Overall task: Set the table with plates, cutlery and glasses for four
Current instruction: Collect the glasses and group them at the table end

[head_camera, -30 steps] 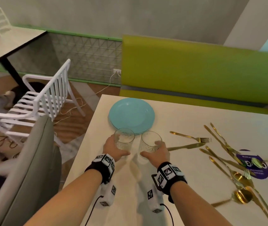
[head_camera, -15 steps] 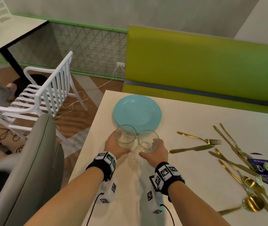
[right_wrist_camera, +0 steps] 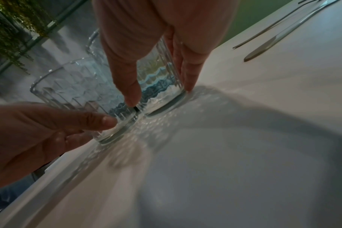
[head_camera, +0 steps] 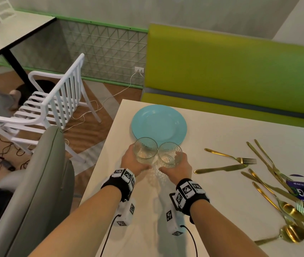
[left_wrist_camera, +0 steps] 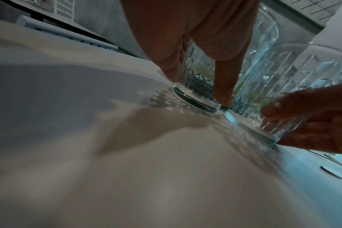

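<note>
Two clear patterned glasses stand side by side, rims touching, on the white table [head_camera: 221, 191] just in front of a light-blue plate [head_camera: 159, 123]. My left hand [head_camera: 130, 161] grips the left glass [head_camera: 145, 151], thumb on its near side and fingers round the far side. My right hand [head_camera: 182, 165] grips the right glass [head_camera: 170, 154] the same way. In the left wrist view my left hand [left_wrist_camera: 197, 84] wraps its glass near the base. The right wrist view shows my right hand [right_wrist_camera: 160, 92] round its glass, both bases on the table.
Gold forks [head_camera: 230, 157], a knife [head_camera: 219, 168] and spoons [head_camera: 293, 210] lie scattered at the right, some over a purple round mat [head_camera: 299, 184]. A green bench [head_camera: 230, 75] runs behind the table. A grey chair back [head_camera: 42, 173] and a white chair [head_camera: 55, 106] stand left.
My hands have drawn the two glasses together until they touch; a second ago a small gap lay between them. The view has shifted slightly left.
</note>
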### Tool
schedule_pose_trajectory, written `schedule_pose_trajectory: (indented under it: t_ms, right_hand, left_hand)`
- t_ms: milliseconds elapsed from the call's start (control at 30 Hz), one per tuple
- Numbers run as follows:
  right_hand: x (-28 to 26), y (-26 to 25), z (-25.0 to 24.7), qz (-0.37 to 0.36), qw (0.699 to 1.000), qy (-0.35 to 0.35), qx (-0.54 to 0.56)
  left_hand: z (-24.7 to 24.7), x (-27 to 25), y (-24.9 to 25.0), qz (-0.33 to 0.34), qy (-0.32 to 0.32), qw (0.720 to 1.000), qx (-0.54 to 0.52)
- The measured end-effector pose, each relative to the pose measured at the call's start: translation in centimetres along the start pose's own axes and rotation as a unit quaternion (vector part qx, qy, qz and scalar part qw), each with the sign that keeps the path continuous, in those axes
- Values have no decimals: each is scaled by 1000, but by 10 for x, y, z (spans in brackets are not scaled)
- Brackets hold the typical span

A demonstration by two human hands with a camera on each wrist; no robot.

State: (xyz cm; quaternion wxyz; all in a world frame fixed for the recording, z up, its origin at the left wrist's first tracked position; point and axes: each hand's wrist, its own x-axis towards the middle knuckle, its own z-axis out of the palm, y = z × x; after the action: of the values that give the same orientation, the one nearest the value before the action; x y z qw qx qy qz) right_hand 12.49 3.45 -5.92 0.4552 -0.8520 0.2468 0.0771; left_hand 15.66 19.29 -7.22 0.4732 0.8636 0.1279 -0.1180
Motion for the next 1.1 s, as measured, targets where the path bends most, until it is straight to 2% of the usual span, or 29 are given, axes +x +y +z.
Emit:
schedule_pose_trajectory:
  t_ms: [400, 733, 867, 933, 1100]
  right_hand:
    - [7, -1, 2, 10, 1000, -2, -4]
    - [9, 1, -6, 28, 998, -48, -33]
    - [5, 2, -13, 33, 997, -59, -24]
    - [3, 3, -20, 37, 997, -58, -20]
    - [-7, 8, -58, 48, 998, -27, -14]
  left_hand:
    - [1, -1, 4, 4, 9, 1000, -6]
    - [-1, -6, 7, -3, 12, 999, -48]
    - [-7, -18, 14, -21, 13, 999, -20]
    - [-13, -26, 21, 2, 33, 999, 7]
    - [-21, -47, 49, 110, 87, 990, 29]
